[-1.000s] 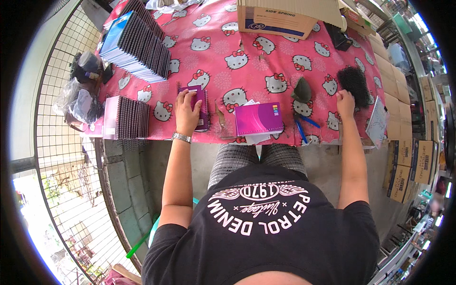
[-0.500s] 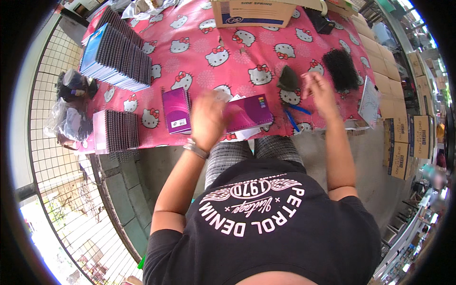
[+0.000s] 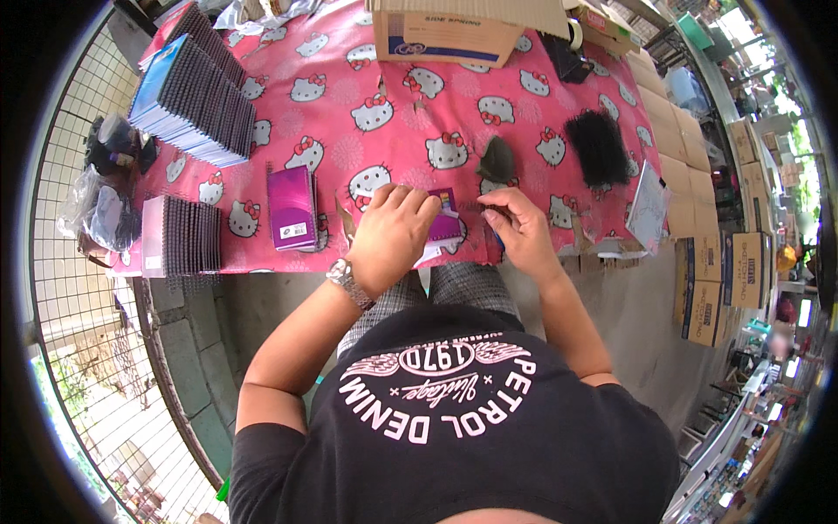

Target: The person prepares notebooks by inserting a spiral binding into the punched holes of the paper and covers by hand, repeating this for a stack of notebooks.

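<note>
My left hand (image 3: 394, 229), with a metal watch on the wrist, lies over a purple notebook (image 3: 443, 229) at the table's front edge. Its fingers are bent and close together, covering most of the cover. Just right of that notebook, my right hand (image 3: 522, 229) pinches a thin dark piece, perhaps a black spiral coil, between thumb and fingers; its shape is unclear. A bit of a blue handle shows below those fingertips. Left of my hands lies another purple spiral notebook (image 3: 293, 208). Beyond my right hand sits a dark grey-green pouch-like object (image 3: 497, 160).
A pile of black spiral coils (image 3: 597, 148) lies at the right. Stacked spiral notebooks (image 3: 194, 105) and a lower notebook stack (image 3: 181, 236) stand at the left. A cardboard box (image 3: 447, 37) sits at the back. A pale sheet or pad (image 3: 647, 208) lies at the right edge.
My right hand has come down and left from above the table to beside the notebook, now pinching a thin dark piece. My left hand stays over the notebook. The whole view has shifted slightly.
</note>
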Available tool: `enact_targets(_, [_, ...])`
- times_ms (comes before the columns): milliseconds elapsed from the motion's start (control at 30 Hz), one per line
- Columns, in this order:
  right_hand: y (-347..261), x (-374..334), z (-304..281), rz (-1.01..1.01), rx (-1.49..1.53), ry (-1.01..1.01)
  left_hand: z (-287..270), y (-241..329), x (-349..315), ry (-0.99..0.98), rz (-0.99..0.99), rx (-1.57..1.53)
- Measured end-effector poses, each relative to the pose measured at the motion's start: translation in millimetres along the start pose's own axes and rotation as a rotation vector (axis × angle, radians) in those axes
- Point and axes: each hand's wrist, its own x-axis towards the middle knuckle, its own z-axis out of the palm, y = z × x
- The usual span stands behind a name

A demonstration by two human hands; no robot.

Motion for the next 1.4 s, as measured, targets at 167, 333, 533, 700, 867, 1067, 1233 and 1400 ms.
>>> enact_targets(167, [-17, 13, 8, -0.142, -0.204, -0.087, 18, 0, 1, 0.05, -0.077, 0.008])
enact_targets(333, [-19, 15, 12, -0.19, -0.254, -0.065, 18, -4, 2, 0.062, -0.062, -0.037])
enact_targets(533, [-19, 10, 18, -0.151, -0.199, -0.029, 25, -5, -2, 0.109, -0.062, -0.028])
enact_targets(700, [-15, -2, 28, -0.123, -0.212, -0.029, 27, -1, -1, 0.135, -0.068, -0.019])
enact_targets(867, [-21, 0, 33, -0.09, -0.297, -0.043, 24, -2, -5, 0.126, -0.053, -0.023])
enact_targets(1067, [-35, -3, 17, -0.001, -0.153, -0.078, 15, 9, -4, 0.068, -0.023, -0.016])
enact_targets(1233, [-47, 3, 16, 0.11, -0.131, -0.176, 19, 8, 1, -0.003, -0.03, -0.009])
enact_targets(1400, [-19, 37, -10, 0.272, -0.185, -0.339, 20, 2, -5, 0.0, -0.007, -0.022])
